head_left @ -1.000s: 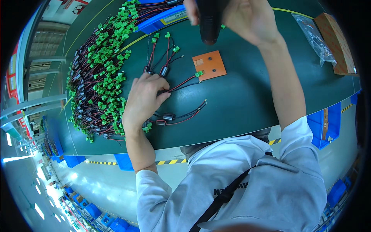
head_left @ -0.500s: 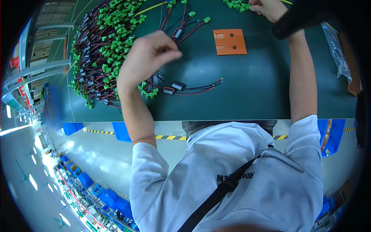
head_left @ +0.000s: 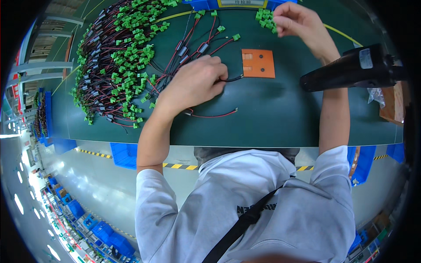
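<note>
Hands (head_left: 193,83) over green worktop (head_left: 276,125), grey floor (head_left: 116,188)

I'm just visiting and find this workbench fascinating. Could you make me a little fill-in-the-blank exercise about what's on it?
1. The connectors beside the right hand are coloured ____.
2. The flat plate lying on the table is coloured ____.
3. The big heap of wired parts lies toward the person's ____ side.
4. The cable poking out from the left hand is coloured ____.

Missing words: green; orange; left; black.
</note>
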Tool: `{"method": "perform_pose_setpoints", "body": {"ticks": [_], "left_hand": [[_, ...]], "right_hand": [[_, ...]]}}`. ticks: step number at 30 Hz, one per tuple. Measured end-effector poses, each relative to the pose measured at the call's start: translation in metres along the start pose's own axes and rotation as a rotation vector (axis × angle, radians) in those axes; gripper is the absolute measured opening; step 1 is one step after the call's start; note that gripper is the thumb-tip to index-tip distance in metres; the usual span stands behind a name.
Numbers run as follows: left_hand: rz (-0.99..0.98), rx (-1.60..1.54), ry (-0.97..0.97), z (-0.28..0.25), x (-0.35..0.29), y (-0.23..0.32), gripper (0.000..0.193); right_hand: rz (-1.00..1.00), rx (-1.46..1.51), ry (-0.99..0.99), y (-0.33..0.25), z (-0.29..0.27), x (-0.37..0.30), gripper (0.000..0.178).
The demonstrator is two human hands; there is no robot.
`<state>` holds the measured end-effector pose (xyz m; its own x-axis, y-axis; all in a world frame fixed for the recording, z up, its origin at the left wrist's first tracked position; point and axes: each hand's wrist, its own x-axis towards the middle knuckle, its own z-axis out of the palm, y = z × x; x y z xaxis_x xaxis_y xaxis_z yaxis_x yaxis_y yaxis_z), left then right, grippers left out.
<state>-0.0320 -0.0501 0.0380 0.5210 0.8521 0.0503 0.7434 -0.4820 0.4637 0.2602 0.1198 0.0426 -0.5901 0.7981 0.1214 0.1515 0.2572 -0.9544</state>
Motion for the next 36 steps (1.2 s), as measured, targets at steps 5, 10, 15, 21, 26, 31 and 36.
{"method": "perform_pose_setpoints", "body": {"ticks": [5,10,15,21,26,31,36], "left_hand": [[0.018,-0.102,0.054,0.008,0.009,-0.001,0.009],[-0.133,-0.473,0.031,0.001,0.015,0.001,0.01],[-0.237,-0.728,-0.093,-0.004,0.014,-0.003,0.013],[-0.13,-0.966,-0.076,-0.005,0.005,-0.011,0.016],[-0.284,-1.049,-0.133,-0.019,0.009,-0.009,0.019],[-0.234,-1.091,-0.044,-0.007,0.014,-0.014,0.018],[-0.2,-0.956,-0.043,0.006,0.018,-0.013,0.02]], "right_hand": [[0.013,0.576,-0.224,-0.009,0.024,-0.025,0.025],[-0.048,0.569,-0.226,0.003,0.047,-0.045,0.026],[0.102,0.612,-0.205,0.001,0.054,-0.052,0.024],[0.086,0.667,-0.246,0.004,0.056,-0.052,0.024],[-0.039,0.581,-0.349,0.012,0.052,-0.049,0.021],[0.059,0.41,-0.29,0.0,0.059,-0.052,0.024],[-0.015,0.224,-0.096,-0.001,0.069,-0.05,0.032]]}}
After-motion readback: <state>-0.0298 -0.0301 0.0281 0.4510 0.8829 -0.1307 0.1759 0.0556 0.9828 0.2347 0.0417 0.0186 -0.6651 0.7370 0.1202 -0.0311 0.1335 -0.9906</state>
